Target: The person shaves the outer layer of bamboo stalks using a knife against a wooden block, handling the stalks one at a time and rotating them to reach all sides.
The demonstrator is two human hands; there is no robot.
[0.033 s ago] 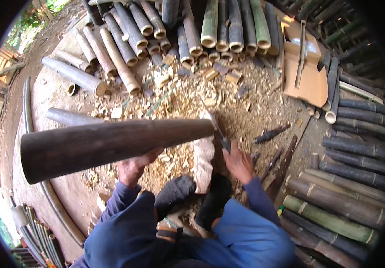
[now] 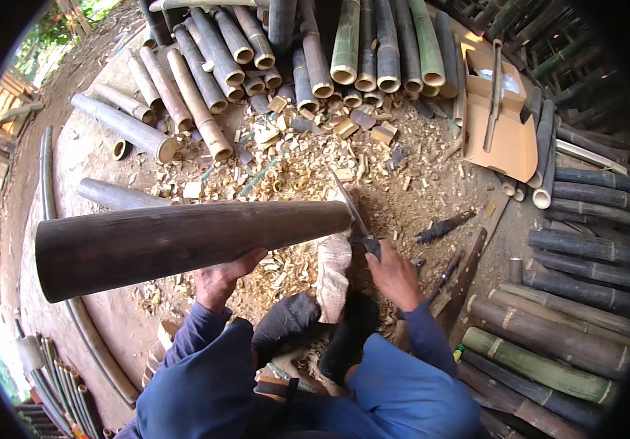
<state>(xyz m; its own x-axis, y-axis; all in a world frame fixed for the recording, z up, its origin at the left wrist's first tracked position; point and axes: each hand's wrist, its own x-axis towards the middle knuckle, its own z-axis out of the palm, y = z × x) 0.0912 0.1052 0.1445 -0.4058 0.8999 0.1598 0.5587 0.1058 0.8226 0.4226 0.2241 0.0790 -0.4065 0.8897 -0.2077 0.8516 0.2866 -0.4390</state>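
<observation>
Right-hand fingers (image 2: 375, 265) clasp a long, black-handled steel knife (image 2: 359, 220); left-hand fingers (image 2: 249, 260) hold a dark-brown bamboo tube (image 2: 183, 241), narrow end over a pale wooden block (image 2: 334, 279), its visible skin seemingly still uncut.

The dark tube (image 2: 183, 245) is hiding fingers of the left hand (image 2: 220, 281); the right hand (image 2: 394, 276) is partly covering the knife handle (image 2: 373, 248).

1 open cardboard box (image 2: 515, 152), upper right

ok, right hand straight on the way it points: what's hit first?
Past the knife it holds, the right hand would likely meet the held bamboo first, at its narrow end; depth is unclear.
</observation>
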